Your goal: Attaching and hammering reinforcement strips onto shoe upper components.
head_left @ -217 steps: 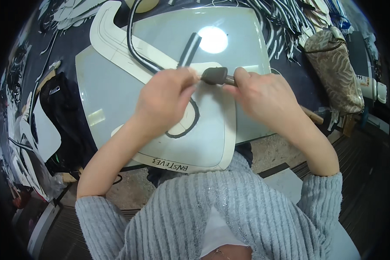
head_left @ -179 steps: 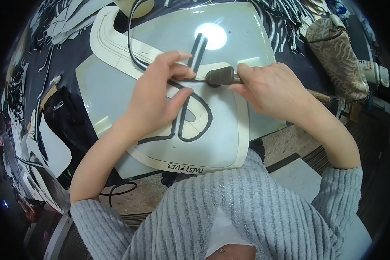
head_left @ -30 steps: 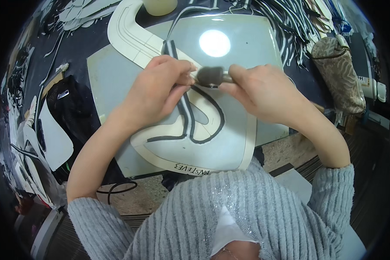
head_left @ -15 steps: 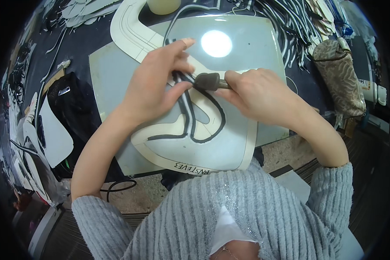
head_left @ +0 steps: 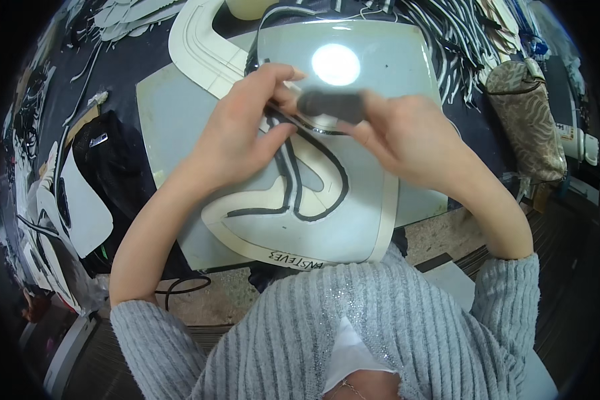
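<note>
Right hand (head_left: pixel 413 137) closed round a dark-headed hammer (head_left: pixel 332 105), all blur above the glossy board (head_left: pixel 407 63)! Left hand (head_left: pixel 239 127), fingers parted, over the curved cream pattern piece (head_left: pixel 247 200), black trim (head_left: pixel 344 183) hugging its curve, flat on that board. Patterned pouch (head_left: pixel 527 123), right: contents hidden.

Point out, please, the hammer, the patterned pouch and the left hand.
Hammer (head_left: pixel 331 105), head view, on its blurred dark head.
Patterned pouch (head_left: pixel 528 127), head view, on its fabric side.
Left hand (head_left: pixel 241 127), head view, on the back of the hand.
</note>
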Available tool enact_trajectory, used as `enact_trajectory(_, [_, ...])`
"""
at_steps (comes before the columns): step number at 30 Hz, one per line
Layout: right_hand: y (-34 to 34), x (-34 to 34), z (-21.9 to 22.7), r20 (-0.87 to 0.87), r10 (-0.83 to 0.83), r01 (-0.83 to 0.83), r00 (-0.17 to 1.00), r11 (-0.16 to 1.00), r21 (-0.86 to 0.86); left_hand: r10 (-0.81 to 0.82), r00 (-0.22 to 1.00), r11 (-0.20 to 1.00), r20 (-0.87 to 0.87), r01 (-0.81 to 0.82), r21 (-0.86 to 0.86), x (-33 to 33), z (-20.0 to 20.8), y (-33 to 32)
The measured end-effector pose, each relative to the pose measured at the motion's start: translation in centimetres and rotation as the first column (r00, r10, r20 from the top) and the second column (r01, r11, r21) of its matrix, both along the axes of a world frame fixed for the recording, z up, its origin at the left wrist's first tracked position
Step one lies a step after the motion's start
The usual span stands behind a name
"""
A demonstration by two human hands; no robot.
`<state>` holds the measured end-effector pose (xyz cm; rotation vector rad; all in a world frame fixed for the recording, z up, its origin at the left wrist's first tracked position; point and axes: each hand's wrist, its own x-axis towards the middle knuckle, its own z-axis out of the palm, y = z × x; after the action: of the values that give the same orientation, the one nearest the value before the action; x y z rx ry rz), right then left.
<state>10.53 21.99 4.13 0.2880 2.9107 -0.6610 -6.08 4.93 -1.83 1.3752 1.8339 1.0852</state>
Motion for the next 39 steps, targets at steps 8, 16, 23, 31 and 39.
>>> enact_trajectory(8, [2.0,1.6,-1.1,-0.110,-0.156,0.146,0.982,0.985,-0.092,0.030,0.999,0.999,-0.041,-0.030,-0.010,0.0,0.2,0.2])
enact_trajectory(16, [-0.7,4.5,-4.7,0.246,-0.511,0.438,0.824,0.298,-0.848,-0.085,0.927,0.994,-0.366,0.102,0.027,0.0,0.7,1.2])
enact_trajectory(23, [-1.3,4.0,-4.9,0.219,-0.530,0.430,0.819,0.316,-0.846,-0.063,0.931,0.989,-0.359,0.106,0.099,0.3,0.1,1.8])
enact_trajectory(31, [-1.3,3.9,-4.7,0.199,-0.531,0.440,0.824,0.375,-0.816,-0.122,0.922,0.977,-0.367,0.177,0.120,-0.3,-1.0,0.7])
enact_trajectory(39, [-1.5,3.8,-4.4,0.184,-0.532,0.451,0.826,0.430,-0.782,-0.023,0.959,0.956,-0.281,0.104,0.275,-0.2,-2.4,0.0])
